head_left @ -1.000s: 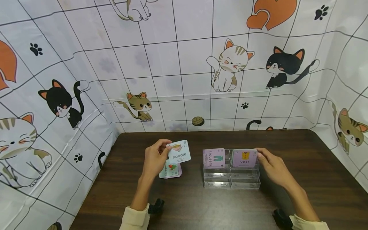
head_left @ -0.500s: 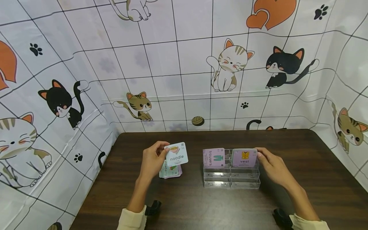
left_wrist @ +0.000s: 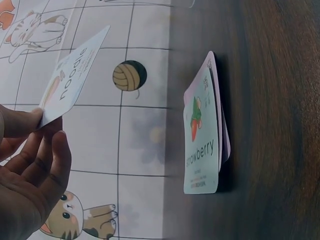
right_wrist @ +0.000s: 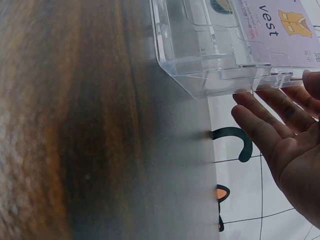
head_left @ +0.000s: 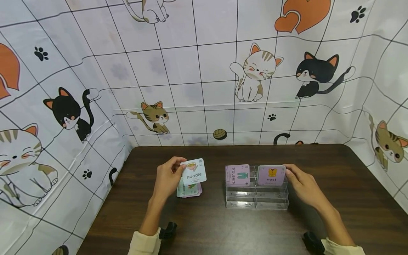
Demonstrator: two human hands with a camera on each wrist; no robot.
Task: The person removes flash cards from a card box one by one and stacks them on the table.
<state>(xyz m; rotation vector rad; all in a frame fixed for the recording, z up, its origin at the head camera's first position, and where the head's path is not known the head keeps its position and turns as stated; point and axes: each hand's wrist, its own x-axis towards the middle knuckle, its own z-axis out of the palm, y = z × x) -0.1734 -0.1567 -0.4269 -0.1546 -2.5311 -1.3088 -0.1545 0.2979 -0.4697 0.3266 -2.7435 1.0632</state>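
My left hand (head_left: pixel 166 179) pinches a white noodle card (head_left: pixel 194 170) between thumb and fingers, tilted above the small card stack. On that stack lies a green strawberry card (left_wrist: pixel 201 145), with purple edges showing beneath it. To the right stands a clear plastic tiered card rack (head_left: pixel 272 204). Its top tier bears a purple trousers card (head_left: pixel 237 175), turned sideways, and an upright purple vest card (head_left: pixel 271 175). My right hand (head_left: pixel 301 182) rests against the rack's right side beside the vest card, its fingers fairly straight in the right wrist view.
The dark wooden table (head_left: pixel 207 233) carries the rack and the stack. White cloth (head_left: pixel 188 88) printed with cats, paws and grid lines hangs behind and at both sides. Lower clear tiers face the front of the rack.
My left hand has drawn the noodle card slightly left and down, so it covers more of the strawberry card. The right hand and the rack keep their place.
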